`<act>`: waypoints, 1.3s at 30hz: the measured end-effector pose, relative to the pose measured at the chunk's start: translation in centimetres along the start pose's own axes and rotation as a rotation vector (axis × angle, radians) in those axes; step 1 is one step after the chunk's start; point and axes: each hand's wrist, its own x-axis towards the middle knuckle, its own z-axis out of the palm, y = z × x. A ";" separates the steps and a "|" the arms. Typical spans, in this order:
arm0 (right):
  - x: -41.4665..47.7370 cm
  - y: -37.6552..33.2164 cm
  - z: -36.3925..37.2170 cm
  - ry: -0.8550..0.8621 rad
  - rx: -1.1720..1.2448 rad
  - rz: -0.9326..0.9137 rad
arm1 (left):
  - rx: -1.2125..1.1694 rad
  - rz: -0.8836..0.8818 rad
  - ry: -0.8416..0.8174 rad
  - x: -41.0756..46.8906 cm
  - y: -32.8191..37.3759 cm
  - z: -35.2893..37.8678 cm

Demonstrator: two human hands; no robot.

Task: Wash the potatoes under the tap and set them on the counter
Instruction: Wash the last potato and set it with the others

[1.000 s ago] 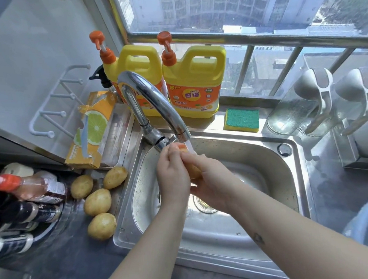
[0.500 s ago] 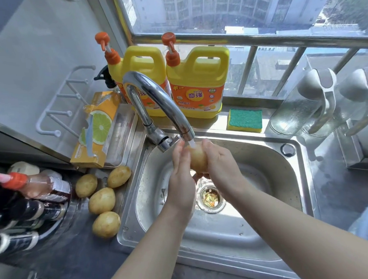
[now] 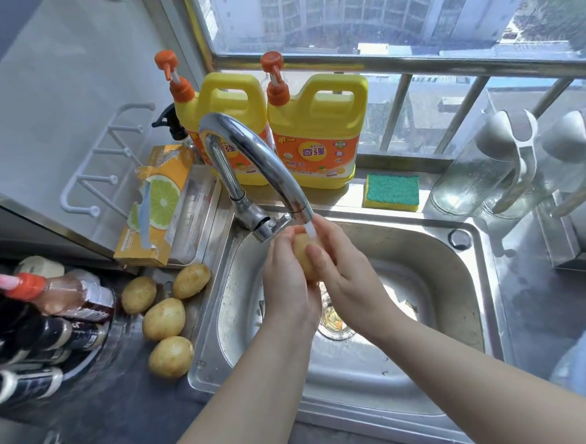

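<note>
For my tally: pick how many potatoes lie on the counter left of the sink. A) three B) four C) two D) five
B: four potatoes lie on the counter beside the sink; the fifth potato is in the left hand and right hand.

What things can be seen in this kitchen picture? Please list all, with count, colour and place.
sink: 1, steel, centre
tap: 1, chrome, behind the sink, running
held potato: 1, yellow-brown, under the tap
counter potatoes: 4, yellow-brown, on the counter left of the sink
detergent bottles: 2, yellow with orange pumps, behind the tap
sponge: 1, green on yellow, behind the sink
glass jugs: 2, clear with white lids, right of the sponge
box: 1, orange with lemon picture, left of the tap
wall rack: 1, white, left wall
dark bottles: several, black, far left
left hand: 1, gripping the held potato
right hand: 1, gripping the held potato
</note>
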 end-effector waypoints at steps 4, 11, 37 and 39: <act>0.2 -1.1 -0.3 -0.005 0.153 0.115 | 0.113 0.093 -0.053 -0.5 -0.4 -0.3; 2.2 -1.4 0.2 -0.076 0.524 0.532 | 0.425 0.257 -0.084 -1.3 -0.9 -1.1; 0.8 0.2 0.5 0.071 0.500 0.358 | 0.050 -0.032 0.097 -0.5 0.9 0.1; 0.9 0.2 -0.2 0.011 0.438 0.423 | 0.120 -0.002 0.080 -0.2 0.6 -0.1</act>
